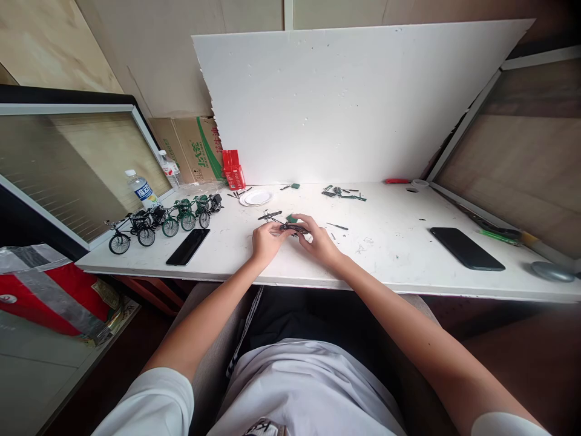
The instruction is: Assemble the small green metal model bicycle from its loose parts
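Near the front middle of the white table [385,242], my left hand [267,242] is closed on a small dark model bicycle [295,228], which lies on its side between both hands. My right hand [318,239] has its fingers closed round the bicycle's right end. A small green piece [291,218] shows just behind the right fingertips. Dark thin parts of the model stick out past the left fingers. To the right of my right hand a thin dark tool [337,226] lies on the table.
Several finished model bicycles [170,221] stand at the left, beside a phone [187,247] and two bottles [142,189]. Behind are white plates [256,197], a red box [233,170] and loose green parts [342,193]. A black phone [466,248] lies at the right.
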Action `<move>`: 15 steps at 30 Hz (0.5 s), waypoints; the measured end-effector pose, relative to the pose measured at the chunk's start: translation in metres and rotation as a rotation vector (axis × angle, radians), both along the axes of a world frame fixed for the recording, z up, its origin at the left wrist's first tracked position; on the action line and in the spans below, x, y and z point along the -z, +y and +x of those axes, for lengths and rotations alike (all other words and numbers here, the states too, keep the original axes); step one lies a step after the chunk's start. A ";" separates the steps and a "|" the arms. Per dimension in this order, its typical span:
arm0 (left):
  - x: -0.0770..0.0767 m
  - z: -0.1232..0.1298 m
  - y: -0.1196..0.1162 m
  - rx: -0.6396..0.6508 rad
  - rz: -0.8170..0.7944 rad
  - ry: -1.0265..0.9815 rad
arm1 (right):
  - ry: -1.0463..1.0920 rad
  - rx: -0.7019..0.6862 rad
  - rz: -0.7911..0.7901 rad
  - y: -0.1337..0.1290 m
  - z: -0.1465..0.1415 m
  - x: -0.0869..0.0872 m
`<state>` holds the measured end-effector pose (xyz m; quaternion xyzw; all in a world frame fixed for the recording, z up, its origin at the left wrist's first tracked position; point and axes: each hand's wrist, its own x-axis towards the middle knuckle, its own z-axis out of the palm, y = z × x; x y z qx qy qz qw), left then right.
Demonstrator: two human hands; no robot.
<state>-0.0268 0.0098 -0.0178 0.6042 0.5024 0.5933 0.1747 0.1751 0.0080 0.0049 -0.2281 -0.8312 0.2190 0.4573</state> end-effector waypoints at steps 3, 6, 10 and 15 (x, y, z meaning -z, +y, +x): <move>0.001 0.000 0.000 -0.005 0.009 0.008 | 0.003 0.010 -0.005 0.000 0.000 0.000; 0.001 -0.001 0.001 -0.004 0.017 0.017 | -0.009 0.011 -0.008 0.000 0.001 0.001; 0.001 -0.001 0.001 0.001 0.022 0.026 | -0.012 0.024 0.015 0.001 0.000 0.003; 0.001 -0.002 0.002 0.002 0.003 0.016 | -0.009 0.039 0.058 0.002 -0.002 0.007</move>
